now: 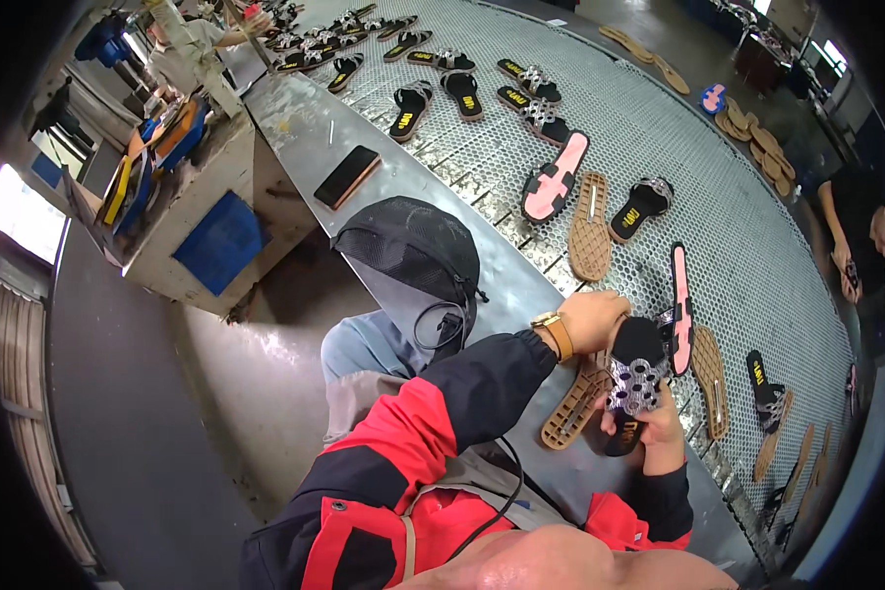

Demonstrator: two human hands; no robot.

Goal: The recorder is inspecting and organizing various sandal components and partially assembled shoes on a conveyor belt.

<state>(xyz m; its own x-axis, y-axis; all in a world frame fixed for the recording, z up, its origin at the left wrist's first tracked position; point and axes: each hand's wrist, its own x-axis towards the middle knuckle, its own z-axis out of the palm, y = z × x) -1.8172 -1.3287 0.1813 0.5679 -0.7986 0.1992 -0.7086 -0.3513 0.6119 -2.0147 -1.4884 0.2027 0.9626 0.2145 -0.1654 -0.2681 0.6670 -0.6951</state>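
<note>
A black sandal (640,341) with a silver strap dotted with black holes is between my hands, its far end turned away from me. My right hand (662,426) is closed around its near half, fingers by the strap. At the far end my left hand (592,321), below a brown watch strap, is curled with its fingertips against the sandal's edge; part of those fingers is hidden. Under and left of the sandal, a brown outsole (567,413) with a ribbed, hollow face lies on the metal table edge, partly covered.
The perforated conveyor (521,128) carries several sandals, a pink-lined sandal (558,177) and a brown outsole (590,231). A phone (347,177) and a black mesh item with a cord (408,241) are at the left edge. A co-worker (860,231) is across on the right.
</note>
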